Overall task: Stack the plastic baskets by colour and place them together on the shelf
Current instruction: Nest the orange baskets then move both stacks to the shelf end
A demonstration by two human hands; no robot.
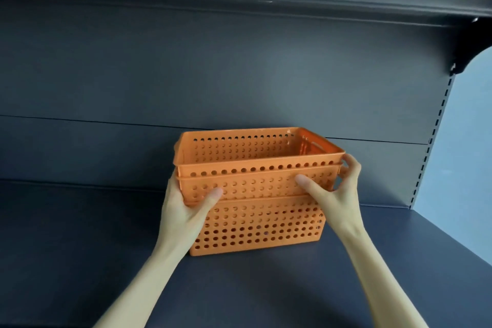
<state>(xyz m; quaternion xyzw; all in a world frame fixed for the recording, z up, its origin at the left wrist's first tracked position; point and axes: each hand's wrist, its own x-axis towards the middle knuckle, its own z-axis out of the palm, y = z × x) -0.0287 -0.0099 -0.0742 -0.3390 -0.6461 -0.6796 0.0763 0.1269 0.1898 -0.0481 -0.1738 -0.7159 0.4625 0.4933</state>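
Both bare forearms reach up and forward from below, drawing a little closer together toward the wrists. The left grip (186,210) clasps one end of the orange basket stack (255,224). Its thumb lies flat across the near wall and points toward the right grip, while its fingers are hidden round the far side of that end. The right grip (338,194) mirrors it at the opposite end, thumb pressed on the near wall and pointing back at the left grip. Its fingers (352,165) curl over the corner rim above that thumb. Both wrists look straight, and the right grip sits slightly higher than the left
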